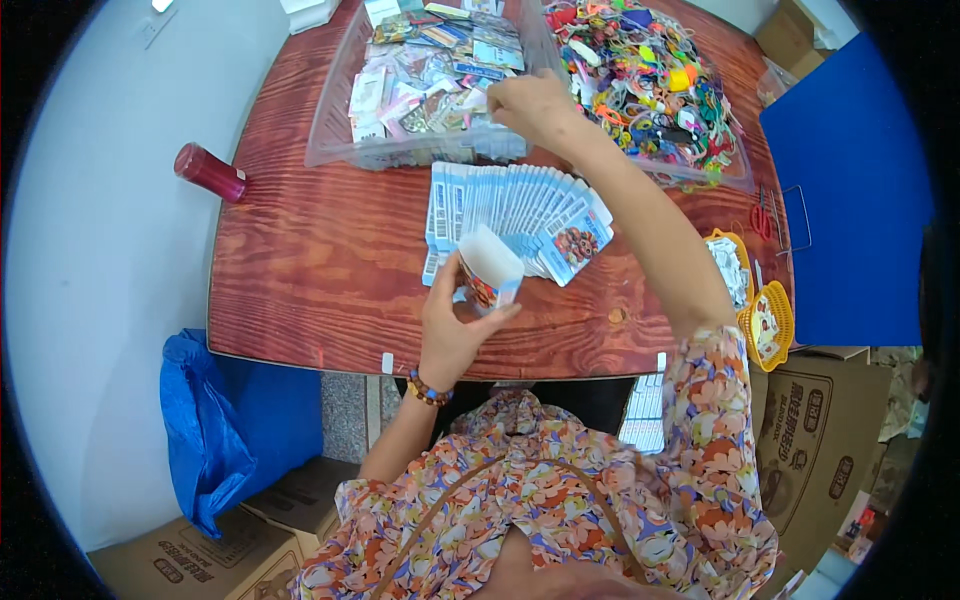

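Observation:
My left hand (pixel 455 330) is wrapped round a small printed carton (pixel 490 268), tilted with its open white end upward. Behind it a fanned row of flat blue-and-white cartons (pixel 510 205) lies on the table. My right arm stretches forward over the table. My right hand (pixel 535 108) is at the right side of a clear plastic bin (pixel 395 155) full of small flat packets (pixel 440 85). Its fingers are bent and pressed together over the packets; whatever is between the fingertips is hidden.
To the right stands a second clear bin (pixel 715 178) of colourful small trinkets and cords. Two yellow baskets (pixel 768 325) and red-handled scissors (pixel 761 222) lie along the right edge. A dark red bottle (pixel 210 172) rests at the left edge. Cardboard boxes (pixel 815 440) stand below the table.

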Tool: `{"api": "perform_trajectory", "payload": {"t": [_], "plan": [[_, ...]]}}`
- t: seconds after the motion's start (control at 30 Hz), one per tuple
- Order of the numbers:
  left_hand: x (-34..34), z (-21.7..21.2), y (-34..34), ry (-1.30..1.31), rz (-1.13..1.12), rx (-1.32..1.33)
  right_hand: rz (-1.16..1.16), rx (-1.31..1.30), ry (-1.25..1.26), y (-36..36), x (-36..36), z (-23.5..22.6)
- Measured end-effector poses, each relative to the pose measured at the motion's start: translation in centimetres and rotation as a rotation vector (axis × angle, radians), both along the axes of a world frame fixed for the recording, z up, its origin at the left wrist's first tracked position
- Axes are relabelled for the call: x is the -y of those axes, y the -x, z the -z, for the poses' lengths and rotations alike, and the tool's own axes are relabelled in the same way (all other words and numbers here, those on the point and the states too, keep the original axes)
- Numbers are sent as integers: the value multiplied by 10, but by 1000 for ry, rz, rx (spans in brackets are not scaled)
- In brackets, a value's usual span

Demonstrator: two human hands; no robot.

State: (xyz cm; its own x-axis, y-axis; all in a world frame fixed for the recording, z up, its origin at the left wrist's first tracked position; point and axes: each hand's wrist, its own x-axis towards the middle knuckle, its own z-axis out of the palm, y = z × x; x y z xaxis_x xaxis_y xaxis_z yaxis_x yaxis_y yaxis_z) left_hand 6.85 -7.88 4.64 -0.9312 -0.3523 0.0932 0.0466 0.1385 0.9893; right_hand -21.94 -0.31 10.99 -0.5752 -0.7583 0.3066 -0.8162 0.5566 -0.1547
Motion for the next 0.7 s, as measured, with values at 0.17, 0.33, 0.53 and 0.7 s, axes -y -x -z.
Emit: {"api": "perform_trajectory", "payload": {"t": [0.17,0.33,0.53,0.7], "plan": [[12,15,-16,-152,10,50,-32,179,-367,44,39,34],[31,19,-18,-162,26,40,-180,112,-399,50,49,34],[31,14,-12,-51,47,60,-146,65,-199,41,35,13],[31,4,7,326,-84,49,0,343,268,28,-12,-23]]}}
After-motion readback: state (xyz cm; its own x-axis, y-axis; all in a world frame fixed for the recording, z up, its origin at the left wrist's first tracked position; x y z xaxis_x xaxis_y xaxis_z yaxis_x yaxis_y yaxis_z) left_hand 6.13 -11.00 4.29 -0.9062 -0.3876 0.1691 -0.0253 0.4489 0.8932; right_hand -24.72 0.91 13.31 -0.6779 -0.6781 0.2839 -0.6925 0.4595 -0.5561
